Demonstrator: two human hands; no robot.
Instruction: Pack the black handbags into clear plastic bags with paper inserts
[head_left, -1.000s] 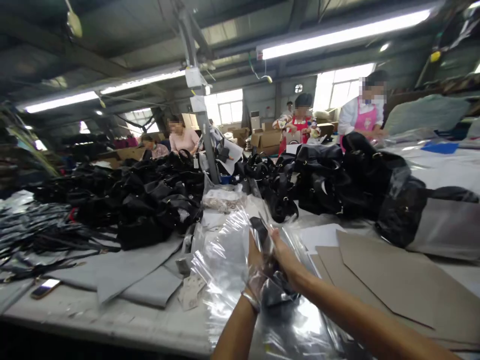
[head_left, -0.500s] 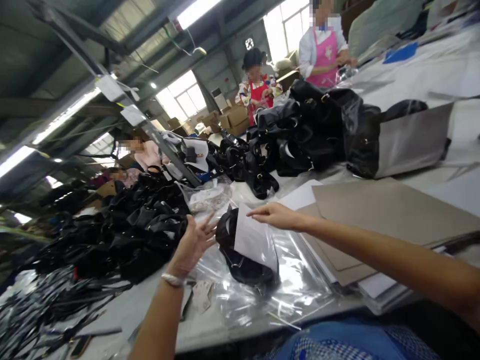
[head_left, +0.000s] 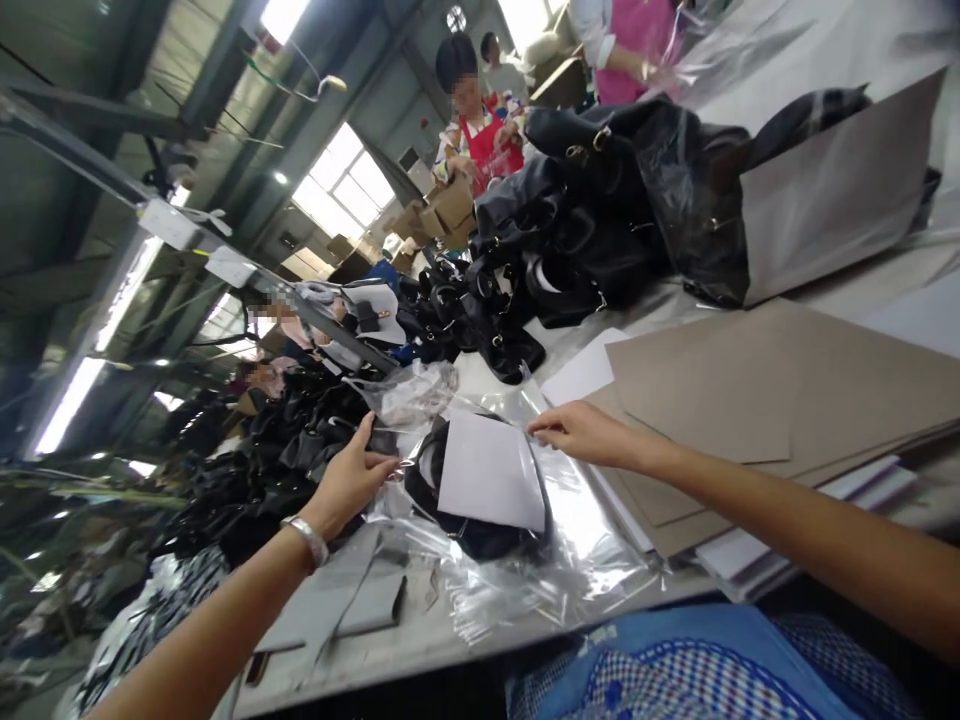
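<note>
Fingers of the left hand (head_left: pixel 345 485) parted, thumb well clear of the rest, tips just beside loose clear film (head_left: pixel 472 598); no firm hold visible. Fingers of the right hand (head_left: pixel 577 432) curled close together at the opposite side, perhaps pinching film, impossible to tell for sure. Near the front edge of the worktable (head_left: pixel 360 668), between both hands: black bag (head_left: pixel 495 541), on the film, with white sheet (head_left: pixel 491 470) lying over it. Apparently at the step of arranging film about bag and sheet. Called for next, by judgement: sure pinch on the film, sheet left undisturbed. To the right, brown boards (head_left: pixel 705 380) beneath the right forearm (head_left: pixel 772 510), crowding the front edge; toward the far edge, heaped black bags (head_left: pixel 574 235); at front left, grey sheets (head_left: pixel 330 595).
</note>
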